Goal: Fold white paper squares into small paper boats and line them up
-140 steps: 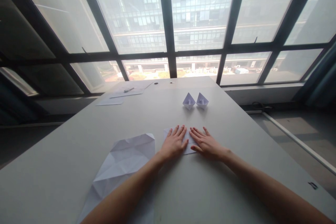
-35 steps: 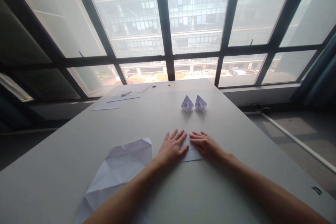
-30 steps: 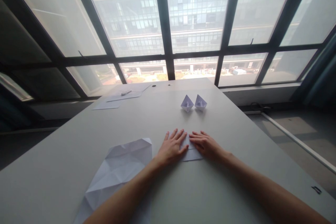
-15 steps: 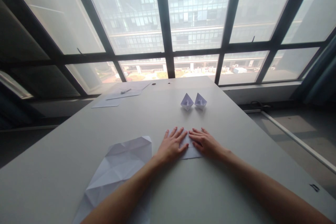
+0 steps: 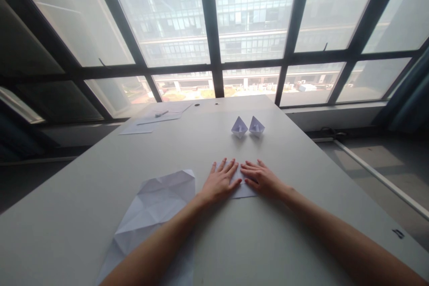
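A folded piece of white paper (image 5: 243, 191) lies flat on the white table under both hands. My left hand (image 5: 221, 180) rests palm down on its left part, fingers spread. From the other side, my right hand (image 5: 263, 178) presses on the right part with its fingers stretched out. Much of the paper is hidden beneath the hands. Just beyond stand two small folded paper boats, a left one (image 5: 239, 128) and a right one (image 5: 256, 128), side by side.
A large creased paper sheet (image 5: 159, 203) lies at the left, partly beneath my left forearm. Farther back are flat paper sheets (image 5: 140, 128) with a small white object (image 5: 161, 113) on top. Windows (image 5: 251, 22) rise behind the table (image 5: 234, 250). A black mark (image 5: 398, 233) shows near the right edge.
The whole view has shifted slightly, with things on the table a little higher in the picture. Both hands stay on the folded paper in nearly the same pose.
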Available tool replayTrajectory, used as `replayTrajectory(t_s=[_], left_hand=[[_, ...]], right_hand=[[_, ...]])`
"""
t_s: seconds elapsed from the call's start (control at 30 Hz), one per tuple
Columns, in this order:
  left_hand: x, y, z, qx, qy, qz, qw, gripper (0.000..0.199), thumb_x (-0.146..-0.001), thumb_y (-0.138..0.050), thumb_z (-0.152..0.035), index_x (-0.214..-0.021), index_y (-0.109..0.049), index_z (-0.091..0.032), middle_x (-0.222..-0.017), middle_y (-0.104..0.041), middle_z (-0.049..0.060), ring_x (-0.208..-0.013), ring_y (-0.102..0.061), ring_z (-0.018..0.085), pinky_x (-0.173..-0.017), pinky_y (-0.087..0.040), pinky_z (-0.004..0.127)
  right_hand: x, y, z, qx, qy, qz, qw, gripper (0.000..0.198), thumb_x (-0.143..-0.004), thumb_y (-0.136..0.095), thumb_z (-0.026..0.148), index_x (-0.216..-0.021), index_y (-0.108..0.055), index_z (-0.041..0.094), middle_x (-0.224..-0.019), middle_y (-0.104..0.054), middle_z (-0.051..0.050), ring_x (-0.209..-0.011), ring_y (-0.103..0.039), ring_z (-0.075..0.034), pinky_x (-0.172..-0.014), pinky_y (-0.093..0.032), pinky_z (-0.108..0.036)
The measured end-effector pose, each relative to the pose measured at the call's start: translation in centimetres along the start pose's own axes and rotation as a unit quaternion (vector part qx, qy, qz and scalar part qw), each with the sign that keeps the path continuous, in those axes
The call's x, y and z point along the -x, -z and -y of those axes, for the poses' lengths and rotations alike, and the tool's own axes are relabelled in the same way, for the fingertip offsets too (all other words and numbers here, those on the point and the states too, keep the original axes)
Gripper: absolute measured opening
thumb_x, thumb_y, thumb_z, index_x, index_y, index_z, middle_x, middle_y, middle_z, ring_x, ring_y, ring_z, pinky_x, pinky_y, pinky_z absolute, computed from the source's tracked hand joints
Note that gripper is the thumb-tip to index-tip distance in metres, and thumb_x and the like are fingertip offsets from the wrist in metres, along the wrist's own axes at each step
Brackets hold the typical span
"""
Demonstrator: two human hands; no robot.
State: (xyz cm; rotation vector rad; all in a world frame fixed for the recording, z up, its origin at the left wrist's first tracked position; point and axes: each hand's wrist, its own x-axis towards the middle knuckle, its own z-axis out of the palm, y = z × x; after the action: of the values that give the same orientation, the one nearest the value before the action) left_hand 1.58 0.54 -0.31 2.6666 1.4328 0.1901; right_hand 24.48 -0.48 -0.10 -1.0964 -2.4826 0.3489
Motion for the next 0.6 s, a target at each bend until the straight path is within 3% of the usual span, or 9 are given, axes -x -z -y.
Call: replayTrajectory(t_s=[0.2, 0.43, 0.6], left_hand=[[0.0, -0.1, -0.2, 0.002, 0.047, -0.032, 0.998, 0.056, -0.099, -0.03, -0.058, -0.15, -0.037, -0.036, -0.161, -0.028, 0.002, -0.148, -0.017, 0.036, -0.116, -0.01, 0.063], [-0.2, -0.5, 0.3, -0.004, 0.123, -0.07, 0.99, 0.054, -0.097, -0.038, -0.05, -0.146, -0.043, -0.026, -0.157, -0.034, 0.009, -0.146, -0.025, 0.033, -0.117, -0.018, 0.055], [-0.4, -0.6, 0.5, -0.009, 0.175, -0.103, 0.979, 0.058, -0.096, -0.04, -0.048, -0.146, -0.041, -0.019, -0.156, -0.035, 0.015, -0.145, -0.025, 0.037, -0.115, -0.022, 0.054]], right_hand=[[0.0, -0.1, 0.0, 0.001, -0.001, -0.005, 1.0, 0.042, -0.096, -0.05, 0.028, -0.138, -0.054, 0.03, -0.145, -0.052, -0.008, -0.14, -0.04, -0.027, -0.115, -0.02, -0.061], [0.1, 0.1, -1.1, 0.015, -0.013, -0.008, 1.0, 0.042, -0.097, -0.049, 0.029, -0.138, -0.054, 0.03, -0.145, -0.052, -0.007, -0.141, -0.037, -0.027, -0.115, -0.018, -0.062], [0.2, 0.4, -2.0, 0.015, -0.022, -0.012, 1.0, 0.041, -0.096, -0.049, 0.027, -0.136, -0.056, 0.03, -0.144, -0.053, -0.007, -0.141, -0.038, -0.027, -0.114, -0.019, -0.063]])
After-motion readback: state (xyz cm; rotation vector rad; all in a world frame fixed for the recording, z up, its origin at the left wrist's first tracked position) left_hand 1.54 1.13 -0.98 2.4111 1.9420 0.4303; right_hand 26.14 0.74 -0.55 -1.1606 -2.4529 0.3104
